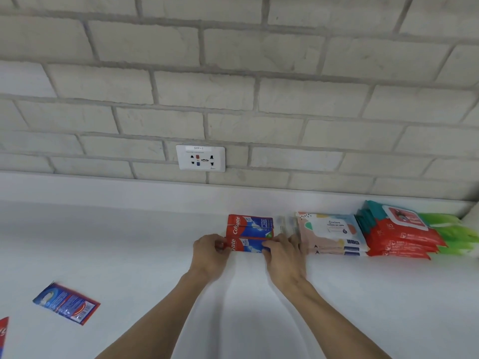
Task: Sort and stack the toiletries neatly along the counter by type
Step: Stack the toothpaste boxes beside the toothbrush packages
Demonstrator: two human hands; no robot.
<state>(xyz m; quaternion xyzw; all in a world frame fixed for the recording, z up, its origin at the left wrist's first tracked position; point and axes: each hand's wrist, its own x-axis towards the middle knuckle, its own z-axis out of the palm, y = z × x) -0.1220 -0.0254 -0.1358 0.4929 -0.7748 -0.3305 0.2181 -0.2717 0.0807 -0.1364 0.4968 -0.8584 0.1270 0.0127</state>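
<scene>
Two red and blue toothpaste boxes lie side by side on the white counter (129,242) near the wall. The far box (250,225) rests free. My left hand (211,252) pinches the left end of the near toothpaste box (247,245), and my right hand (281,252) grips its right end. Right of them sit a stack of pastel wet wipe packs (331,234), a stack of red and teal wipe packs (399,234) and green packs (453,234). Another toothpaste box (67,303) lies loose at the front left.
A red and blue item (4,335) shows at the left edge, cut off. A white wall socket (201,158) sits on the brick wall above the counter. Some clear packets (286,225) lie between the toothpaste and the wipes.
</scene>
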